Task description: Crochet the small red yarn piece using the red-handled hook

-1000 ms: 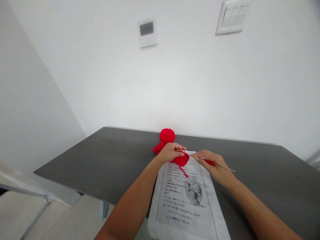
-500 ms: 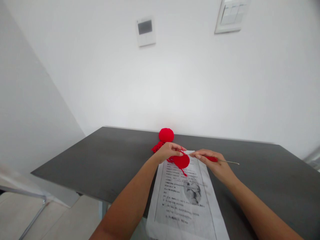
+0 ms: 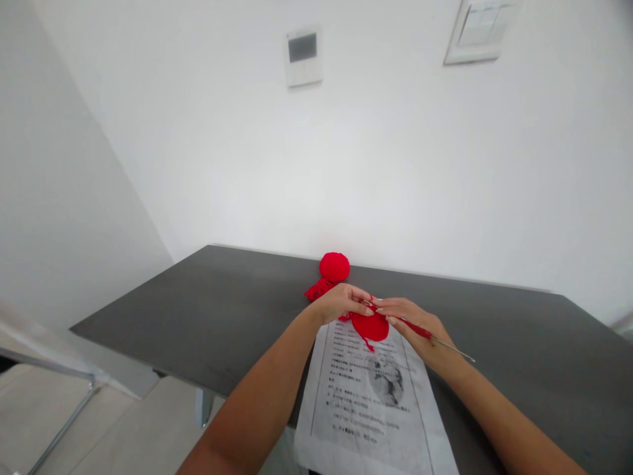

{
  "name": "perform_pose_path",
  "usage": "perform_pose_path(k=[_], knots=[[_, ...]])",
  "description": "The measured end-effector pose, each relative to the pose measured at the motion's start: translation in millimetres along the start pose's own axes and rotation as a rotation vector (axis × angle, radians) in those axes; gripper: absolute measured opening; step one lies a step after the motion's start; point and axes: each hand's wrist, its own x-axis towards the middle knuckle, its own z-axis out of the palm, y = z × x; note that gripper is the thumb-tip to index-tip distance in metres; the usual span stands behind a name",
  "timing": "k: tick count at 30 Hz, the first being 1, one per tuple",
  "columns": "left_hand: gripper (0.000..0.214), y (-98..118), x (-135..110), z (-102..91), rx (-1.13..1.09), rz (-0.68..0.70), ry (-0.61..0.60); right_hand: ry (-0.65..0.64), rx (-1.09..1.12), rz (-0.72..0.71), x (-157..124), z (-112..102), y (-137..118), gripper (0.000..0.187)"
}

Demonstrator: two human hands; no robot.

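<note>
A round red crochet piece [image 3: 370, 325] is pinched at its upper edge by my left hand [image 3: 343, 301], with a short yarn tail dangling below it. My right hand [image 3: 411, 321] is closed around a crochet hook [image 3: 418, 328] that has a red grip and a thin metal shaft pointing down to the right. The hook's front end meets the piece's top edge, close to my left fingertips; its very tip is too small to make out. Both hands are above a printed paper sheet [image 3: 359, 409].
A red yarn ball [image 3: 335, 266] sits near the table's back edge, with a lacy red crocheted piece [image 3: 319, 289] in front of it. The dark grey table [image 3: 237, 303] stands against a white wall bearing a thermostat-like panel [image 3: 303, 57] and a switch plate [image 3: 482, 31].
My right hand has moved left, bringing the hook up to the crochet piece, and the hook's back end has tilted lower. The whole view has shifted slightly.
</note>
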Motion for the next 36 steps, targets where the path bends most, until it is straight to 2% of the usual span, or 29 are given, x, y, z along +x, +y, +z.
perform_pose_path(k=[4,11,15,19,21,23,25,28,32,36], knots=[[0.035,-2,2,-1.3,0.067,0.042,0.052,0.030,0.022,0.065,1,1,-2,0.022],[0.028,6,-2,-5.5,0.349,0.159,0.124,0.102,0.075,0.210,3,-2,-9,0.023],[0.026,7,-1,-5.6,0.417,0.271,0.144,0.100,0.098,0.226,5,-3,-11,0.024],[0.022,9,-1,-5.0,0.522,0.365,0.240,0.100,0.107,0.228,5,-3,-11,0.025],[0.022,10,-1,-4.9,0.532,0.392,0.282,0.107,0.108,0.243,5,-3,-11,0.024],[0.024,11,-1,-4.2,0.453,0.376,0.275,0.113,0.108,0.259,5,-3,-11,0.024],[0.032,10,-2,-2.1,0.309,0.322,0.220,0.117,0.105,0.265,5,-3,-11,0.024],[0.059,7,-2,2.8,0.122,0.247,0.125,0.124,0.102,0.262,5,-4,-11,0.024],[0.089,4,-2,8.8,0.044,0.184,0.068,0.137,0.125,0.246,5,-3,-10,0.022],[0.099,5,-3,12.8,0.002,0.161,0.066,0.144,0.153,0.210,4,-1,-7,0.021]])
